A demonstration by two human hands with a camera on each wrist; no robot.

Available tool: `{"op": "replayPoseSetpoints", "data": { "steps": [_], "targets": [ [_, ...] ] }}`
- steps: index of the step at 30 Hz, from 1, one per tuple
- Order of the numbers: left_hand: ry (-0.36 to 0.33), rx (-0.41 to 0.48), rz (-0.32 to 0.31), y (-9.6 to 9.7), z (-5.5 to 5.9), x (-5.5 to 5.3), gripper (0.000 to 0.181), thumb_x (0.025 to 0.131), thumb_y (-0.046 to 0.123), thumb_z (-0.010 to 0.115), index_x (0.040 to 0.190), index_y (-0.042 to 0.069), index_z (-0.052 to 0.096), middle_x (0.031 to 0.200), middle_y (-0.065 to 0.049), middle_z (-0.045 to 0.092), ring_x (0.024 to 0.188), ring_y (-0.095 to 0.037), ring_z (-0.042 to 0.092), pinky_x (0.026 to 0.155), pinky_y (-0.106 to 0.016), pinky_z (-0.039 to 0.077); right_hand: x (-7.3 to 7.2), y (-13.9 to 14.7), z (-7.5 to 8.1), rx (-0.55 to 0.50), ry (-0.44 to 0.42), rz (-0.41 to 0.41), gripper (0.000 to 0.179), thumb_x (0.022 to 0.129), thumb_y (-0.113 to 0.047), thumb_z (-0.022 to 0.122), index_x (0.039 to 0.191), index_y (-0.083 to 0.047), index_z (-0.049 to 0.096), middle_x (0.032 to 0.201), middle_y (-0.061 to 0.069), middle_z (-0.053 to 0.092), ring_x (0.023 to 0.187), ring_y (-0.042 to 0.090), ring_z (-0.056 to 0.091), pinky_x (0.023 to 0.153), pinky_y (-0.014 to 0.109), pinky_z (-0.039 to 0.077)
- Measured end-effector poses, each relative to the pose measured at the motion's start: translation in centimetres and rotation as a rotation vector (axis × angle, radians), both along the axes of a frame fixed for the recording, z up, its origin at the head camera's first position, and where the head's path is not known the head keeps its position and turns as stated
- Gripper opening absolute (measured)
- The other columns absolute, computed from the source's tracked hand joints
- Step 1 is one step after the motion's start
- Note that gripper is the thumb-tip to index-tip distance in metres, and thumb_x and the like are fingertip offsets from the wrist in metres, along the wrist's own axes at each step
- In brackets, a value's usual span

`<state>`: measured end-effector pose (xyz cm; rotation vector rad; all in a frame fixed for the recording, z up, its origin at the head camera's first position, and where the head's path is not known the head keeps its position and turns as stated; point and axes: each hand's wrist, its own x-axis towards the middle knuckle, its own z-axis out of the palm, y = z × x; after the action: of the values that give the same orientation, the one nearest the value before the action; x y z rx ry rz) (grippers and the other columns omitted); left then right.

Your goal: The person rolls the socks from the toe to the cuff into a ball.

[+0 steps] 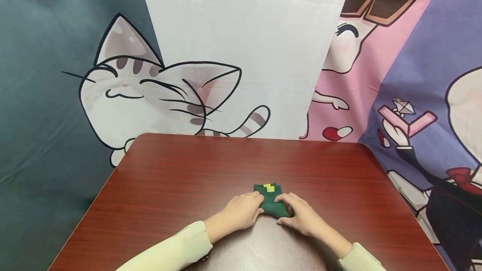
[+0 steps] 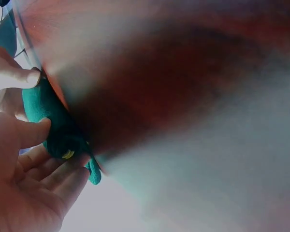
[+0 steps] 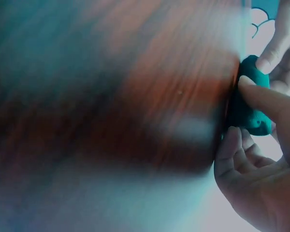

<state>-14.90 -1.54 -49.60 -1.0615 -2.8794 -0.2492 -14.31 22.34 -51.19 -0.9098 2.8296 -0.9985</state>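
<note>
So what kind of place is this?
Probably a spot indoors set up for tabletop work: there's a shiny red-brown table, a creased backdrop with a cartoon cat, and a green cloth bundle.

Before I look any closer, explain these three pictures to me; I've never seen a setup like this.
There is no machine here: a person's left hand and right hand, both bare, do the work. The wide picture comes from a camera worn on the head, looking forward and down. The other two come from cameras on the left and right wrists, so the hands look larger there.

On the reddish-brown table is a small green cloth bundle with a yellow patch. Both hands hold it, one at each side. Behind hangs a cartoon backdrop.
</note>
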Motion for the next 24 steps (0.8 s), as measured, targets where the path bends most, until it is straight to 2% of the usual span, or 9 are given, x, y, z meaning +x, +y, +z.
{"op": "replayPoseSetpoints", "data": {
  "steps": [6,12,15,19,21,24],
  "targets": [
    [-0.015,-0.006,0.0,-0.02,-0.1,-0.19,0.015,0.099,0.03,0.064,0.102,0.016,0.065,0.098,0.004,0.065,0.094,-0.013,0.065,0.071,-0.032,0.057,0.09,-0.39,0.0,0.013,0.054,-0.042,0.039,0.077,-0.013,0.088,0.108,-0.021,0.065,0.081,-0.011,0.048,0.071,0.001,0.045,0.061,0.022,0.04],
    [0.015,-0.075,-0.017,0.08,-0.1,-0.08,0.019,0.101,0.033,0.062,0.105,0.015,0.068,0.101,0.003,0.069,0.097,-0.012,0.067,0.075,-0.03,0.058,0.22,-0.56,0.22,0.062,0.079,-0.055,0.039,0.077,-0.014,0.088,0.107,-0.021,0.065,0.08,-0.012,0.048,0.071,0.001,0.045,0.062,0.022,0.041],
    [0.056,-0.11,-0.036,0.16,-0.06,0.08,0.019,0.1,0.033,0.063,0.104,0.015,0.067,0.1,0.002,0.07,0.095,-0.011,0.067,0.074,-0.029,0.057,0.38,-0.71,0.36,0.104,0.089,-0.078,0.038,0.077,-0.015,0.088,0.107,-0.021,0.065,0.086,-0.011,0.056,0.077,0.003,0.052,0.066,0.026,0.047],
    [0.154,-0.165,-0.067,0.32,0.03,0.43,0.022,0.095,0.036,0.069,0.101,0.016,0.066,0.095,0.003,0.068,0.088,-0.01,0.066,0.069,-0.026,0.056,0.6,-0.87,0.39,0.147,0.089,-0.111,0.037,0.078,-0.016,0.087,0.109,-0.022,0.066,0.101,-0.008,0.067,0.092,0.011,0.065,0.077,0.036,0.055],
    [0.195,-0.187,-0.074,0.46,0.02,0.61,0.024,0.093,0.039,0.071,0.101,0.016,0.066,0.094,0.003,0.067,0.085,-0.01,0.064,0.066,-0.024,0.055,0.64,-0.92,0.32,0.154,0.093,-0.118,0.036,0.079,-0.016,0.086,0.109,-0.021,0.067,0.105,-0.006,0.068,0.096,0.013,0.066,0.08,0.038,0.055],
    [0.223,-0.199,-0.059,0.75,-0.15,0.77,0.027,0.091,0.041,0.072,0.1,0.016,0.066,0.093,0.003,0.066,0.084,-0.01,0.063,0.063,-0.024,0.054,0.69,-0.94,0.21,0.152,0.103,-0.124,0.035,0.079,-0.015,0.086,0.108,-0.02,0.067,0.104,-0.005,0.069,0.096,0.014,0.067,0.08,0.038,0.056]
  ]
}}
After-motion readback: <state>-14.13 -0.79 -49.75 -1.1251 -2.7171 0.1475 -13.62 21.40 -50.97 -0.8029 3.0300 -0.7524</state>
